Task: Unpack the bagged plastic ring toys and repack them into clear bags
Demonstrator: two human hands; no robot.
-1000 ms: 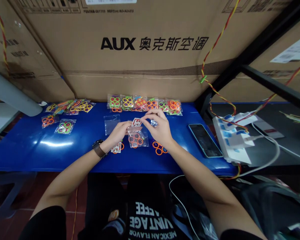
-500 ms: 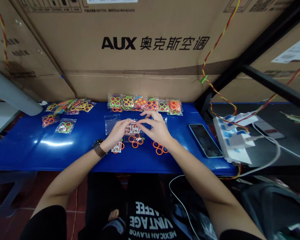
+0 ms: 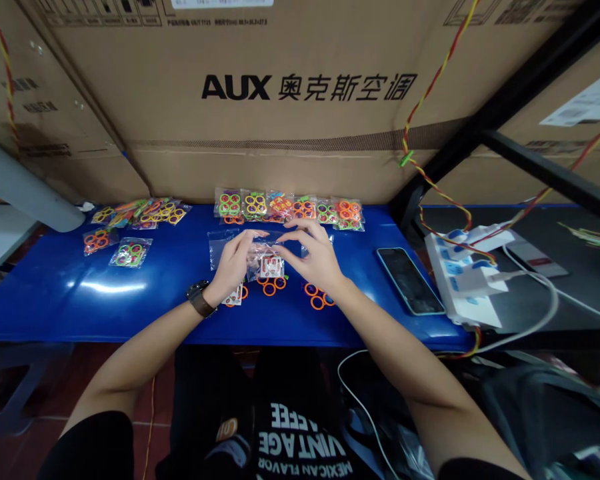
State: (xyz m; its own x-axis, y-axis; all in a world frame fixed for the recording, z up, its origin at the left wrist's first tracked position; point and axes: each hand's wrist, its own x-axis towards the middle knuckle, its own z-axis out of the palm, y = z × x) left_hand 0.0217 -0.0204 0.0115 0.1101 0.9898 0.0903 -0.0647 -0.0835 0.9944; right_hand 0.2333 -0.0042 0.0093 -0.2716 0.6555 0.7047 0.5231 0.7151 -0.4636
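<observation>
Clear bag (image 3: pixel 253 271) w/ printed card (image 3: pixel 271 267) sits betw hands, toward body, above blue surface (image 3: pixel 175 317), long axis unclear, nearer L hand (image 3: pixel 231 261), which seems to pinch its top; R hand (image 3: pixel 316 259) curls part-open at bag's upper edge, any hold can't tell; card's lower vs 0.5 s ago, nearer orange rings (image 3: pixel 269 289).

A clear bag (image 3: pixel 256 268) is held in the left hand (image 3: pixel 233 260) near the right hand (image 3: pixel 317 257); far packets (image 3: pixel 280 207) are lined up.
</observation>
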